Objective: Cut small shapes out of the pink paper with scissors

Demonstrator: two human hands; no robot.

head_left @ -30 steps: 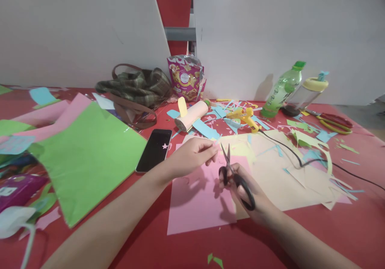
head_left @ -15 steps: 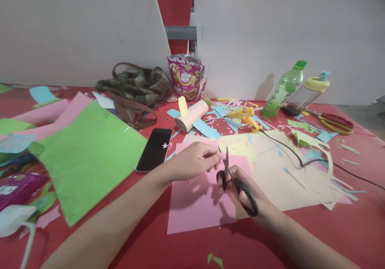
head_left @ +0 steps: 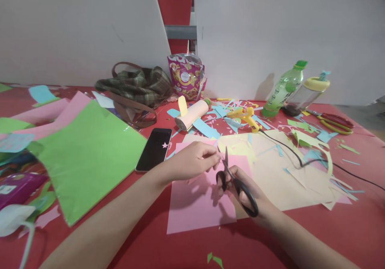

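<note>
My right hand (head_left: pixel 240 192) grips black-handled scissors (head_left: pixel 233 180), blades pointing up and nearly closed. My left hand (head_left: pixel 194 160) pinches a tiny scrap of paper at its fingertips, right against the blades; the scrap is too small to make out. Both hands hover over a pink paper sheet (head_left: pixel 198 204) lying on the red table (head_left: pixel 345 229). A cream sheet (head_left: pixel 282 176) lies under the right side of the pink one.
A black phone (head_left: pixel 154 149) lies left of my hands, a large green sheet (head_left: pixel 87 156) further left. Behind are a plaid bag (head_left: pixel 135 88), snack packet (head_left: pixel 187 76), paper roll (head_left: pixel 191 115), yellow glue gun (head_left: pixel 245 116) with cable, green bottle (head_left: pixel 282 89), jar (head_left: pixel 306 94), red-yellow scissors (head_left: pixel 333 122), scattered scraps.
The scissor blades have closed from wide apart to nearly together, and both hands have drawn slightly nearer to each other over the pink sheet.
</note>
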